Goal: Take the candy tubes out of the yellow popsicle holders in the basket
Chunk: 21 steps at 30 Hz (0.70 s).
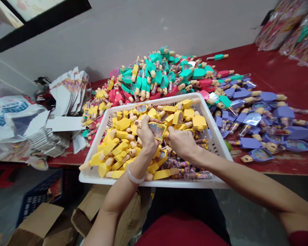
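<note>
My left hand is closed around a yellow plastic toy with a clear-windowed picture panel facing up. Close against the toy's right end, my right hand is closed, its fingers curled; whatever they grip is hidden. Both hands are over a white plastic basket. Inside it, many yellow toys with beige knobbed ends fill the left and back. Small clear tubes with purple-pink contents lie at the front right of the basket.
Behind the basket rises a heap of green toys with red ones. Purple toys spread over the red table at right. Folded white cards stand at left. Cardboard boxes and a blue crate are below.
</note>
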Available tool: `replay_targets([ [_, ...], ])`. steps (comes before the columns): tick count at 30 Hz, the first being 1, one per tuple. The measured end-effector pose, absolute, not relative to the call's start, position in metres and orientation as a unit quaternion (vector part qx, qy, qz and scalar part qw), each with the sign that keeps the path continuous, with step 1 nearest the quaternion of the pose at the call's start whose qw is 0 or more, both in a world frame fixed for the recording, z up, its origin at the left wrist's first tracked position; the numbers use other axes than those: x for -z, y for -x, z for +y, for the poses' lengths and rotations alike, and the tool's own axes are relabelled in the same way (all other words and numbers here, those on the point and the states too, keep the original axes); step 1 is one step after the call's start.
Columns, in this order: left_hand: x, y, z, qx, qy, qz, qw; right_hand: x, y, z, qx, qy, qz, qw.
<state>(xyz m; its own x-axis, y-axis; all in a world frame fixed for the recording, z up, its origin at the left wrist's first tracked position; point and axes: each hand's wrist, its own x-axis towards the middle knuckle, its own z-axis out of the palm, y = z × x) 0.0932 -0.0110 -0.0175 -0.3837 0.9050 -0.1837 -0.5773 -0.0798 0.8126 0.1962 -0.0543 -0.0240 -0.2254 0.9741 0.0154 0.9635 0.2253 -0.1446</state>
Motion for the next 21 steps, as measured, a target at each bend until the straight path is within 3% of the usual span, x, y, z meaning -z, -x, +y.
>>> replay_targets([
  [11,0.0251,-0.0973,-0.0108,-0.701,-0.174,0.438,0.536,0.0224,-0.1984,-0.0516,-0.074,0.61,-0.789,0.003],
  [21,0.0216,-0.0938,-0.0108,-0.692,-0.152,0.418,0.568,0.0242,-0.2004,-0.0496,-0.114,0.616,-0.778,0.057],
])
